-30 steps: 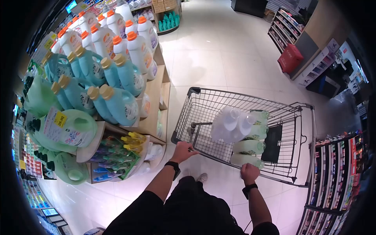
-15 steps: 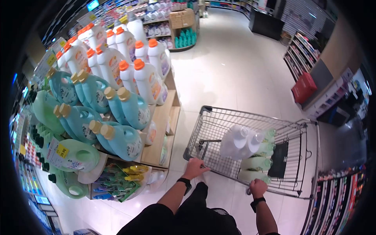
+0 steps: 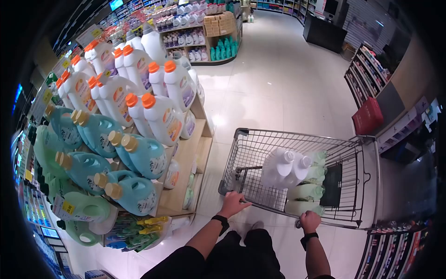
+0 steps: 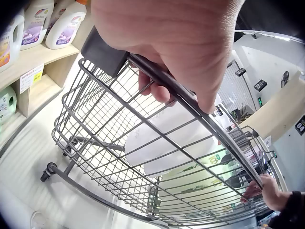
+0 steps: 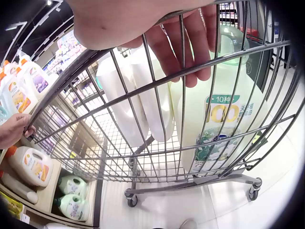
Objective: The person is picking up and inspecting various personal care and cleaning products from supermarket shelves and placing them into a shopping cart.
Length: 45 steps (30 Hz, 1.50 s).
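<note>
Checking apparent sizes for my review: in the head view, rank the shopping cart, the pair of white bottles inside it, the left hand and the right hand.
1. Shopping cart
2. Pair of white bottles
3. Left hand and right hand: too alike to rank.

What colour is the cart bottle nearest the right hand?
Pale green; the bottle shows best in the right wrist view.

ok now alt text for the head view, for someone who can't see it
A person's left hand and right hand grip the near rim of a wire shopping cart holding white bottles and pale green bottles. At left, a display shelf holds orange-capped white jugs and gold-capped teal jugs.
</note>
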{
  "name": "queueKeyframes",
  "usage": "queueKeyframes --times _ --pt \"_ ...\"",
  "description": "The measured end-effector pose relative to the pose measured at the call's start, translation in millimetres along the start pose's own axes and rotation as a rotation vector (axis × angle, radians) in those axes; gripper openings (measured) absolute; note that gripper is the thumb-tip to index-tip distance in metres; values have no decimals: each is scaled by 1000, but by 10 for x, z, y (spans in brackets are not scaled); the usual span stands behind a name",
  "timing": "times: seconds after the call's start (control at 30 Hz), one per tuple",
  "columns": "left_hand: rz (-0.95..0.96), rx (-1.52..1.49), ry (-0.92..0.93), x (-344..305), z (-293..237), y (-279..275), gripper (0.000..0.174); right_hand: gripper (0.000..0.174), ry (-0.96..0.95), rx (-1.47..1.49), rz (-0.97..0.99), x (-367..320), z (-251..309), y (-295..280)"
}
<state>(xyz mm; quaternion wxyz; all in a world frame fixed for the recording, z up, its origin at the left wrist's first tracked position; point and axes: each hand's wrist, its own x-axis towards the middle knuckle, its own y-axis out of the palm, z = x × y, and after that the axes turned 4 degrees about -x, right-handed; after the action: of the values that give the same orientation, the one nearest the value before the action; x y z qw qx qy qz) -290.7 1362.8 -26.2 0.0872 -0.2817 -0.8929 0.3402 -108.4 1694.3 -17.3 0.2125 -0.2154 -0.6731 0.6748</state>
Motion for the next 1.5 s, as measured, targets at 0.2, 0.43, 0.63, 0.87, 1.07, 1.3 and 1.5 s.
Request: queueKeyframes --times 0.2,0.43,0.63,0.87,1.07,1.3,1.5 --pt "-16 18 -70 580 -139 38 39 22 -52 1 -1 775 -55 8" --pt "-46 68 -111 1301 -139 143 41 24 -112 34 34 1669 -82 -10" --pt "-62 77 -143 1976 -167 121 39 28 -173 18 88 2375 -48 -64" --pt "-102 60 -138 2693 -36 66 40 29 -179 18 116 3199 104 -25" --pt "-148 88 -102 3329 83 -1 40 30 -155 15 113 3866 266 31" --pt "-202 70 -80 4081 278 -75 41 30 -149 -33 142 4657 464 107" --pt "-189 61 -89 4733 408 -159 43 31 -157 -84 168 5362 615 144"
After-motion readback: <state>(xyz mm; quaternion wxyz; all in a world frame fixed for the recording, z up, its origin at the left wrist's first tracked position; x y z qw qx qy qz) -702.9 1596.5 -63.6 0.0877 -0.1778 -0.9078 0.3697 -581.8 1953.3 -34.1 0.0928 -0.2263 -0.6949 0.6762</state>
